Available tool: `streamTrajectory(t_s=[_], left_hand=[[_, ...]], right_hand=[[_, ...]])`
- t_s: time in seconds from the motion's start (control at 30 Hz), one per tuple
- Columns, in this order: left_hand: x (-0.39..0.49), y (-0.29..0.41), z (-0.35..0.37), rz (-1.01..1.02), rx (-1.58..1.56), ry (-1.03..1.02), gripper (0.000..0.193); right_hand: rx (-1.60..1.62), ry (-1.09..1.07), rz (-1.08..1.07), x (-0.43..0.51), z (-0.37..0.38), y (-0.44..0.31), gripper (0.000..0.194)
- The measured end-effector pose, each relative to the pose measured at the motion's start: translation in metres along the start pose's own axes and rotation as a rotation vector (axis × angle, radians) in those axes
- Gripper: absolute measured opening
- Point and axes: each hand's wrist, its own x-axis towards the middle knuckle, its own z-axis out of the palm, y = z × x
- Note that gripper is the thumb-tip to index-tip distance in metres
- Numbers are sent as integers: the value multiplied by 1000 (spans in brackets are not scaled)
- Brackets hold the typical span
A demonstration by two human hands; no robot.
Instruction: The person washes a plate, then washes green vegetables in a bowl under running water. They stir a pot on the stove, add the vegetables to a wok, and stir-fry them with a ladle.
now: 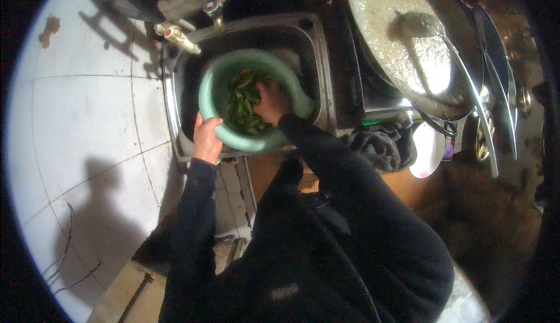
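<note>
A pale green plastic basin sits tilted in the stainless steel sink. My left hand grips its near left rim, thumb over the edge. Green leafy vegetables lie inside the basin. Reaching into it, my right hand is blurred and touches the right side of the leaves. The fingers of that hand are partly lost among the greens, so I cannot see whether they close on any.
A tap with a red-marked handle juts over the sink's left corner. To the right, a large wok holds a metal ladle. Below the wok are a dark cloth and a white plate. White tiles cover the left wall.
</note>
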Motion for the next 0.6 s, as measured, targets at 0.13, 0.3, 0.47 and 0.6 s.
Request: streamTrajectory(t_s=[0.13, 0.3, 0.47, 0.6], left_hand=[[30, -15, -35, 7, -9, -20, 48], [66, -37, -65, 68, 50, -96, 42], [84, -60, -75, -121, 65, 85, 34], [86, -68, -76, -58, 101, 168, 38]], right_hand=[[11, -45, 14, 12, 3, -3, 64], [75, 138, 20, 26, -2, -11, 55], [137, 100, -72, 47, -1, -14, 59], [270, 87, -12, 50, 4, -13, 68]])
